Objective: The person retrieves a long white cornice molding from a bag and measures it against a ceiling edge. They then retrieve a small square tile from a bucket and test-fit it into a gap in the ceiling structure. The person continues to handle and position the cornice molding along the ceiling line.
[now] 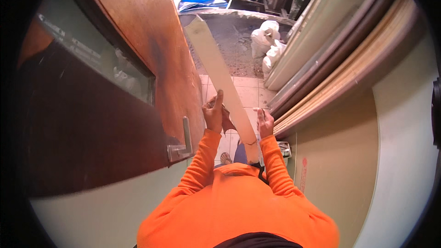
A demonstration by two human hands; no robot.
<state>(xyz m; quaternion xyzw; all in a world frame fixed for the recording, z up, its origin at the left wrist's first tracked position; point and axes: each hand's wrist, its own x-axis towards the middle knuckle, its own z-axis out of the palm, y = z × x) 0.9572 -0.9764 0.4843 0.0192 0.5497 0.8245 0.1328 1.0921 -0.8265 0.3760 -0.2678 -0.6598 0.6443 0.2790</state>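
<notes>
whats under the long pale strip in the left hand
Pale floor tiles and grey ground show below the strip, on either side; whatever the strip directly covers is hidden.

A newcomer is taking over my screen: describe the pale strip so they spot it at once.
Start at the brown wooden door on the left; just right of it is the person's left hand. That hand grips the pale strip, long and narrow, at its left edge. Unlike the long boards along the right, it slants toward the upper left.

Pale strip (218, 69) indistinct at its near end, wooden door (133, 9) cut off above
</notes>
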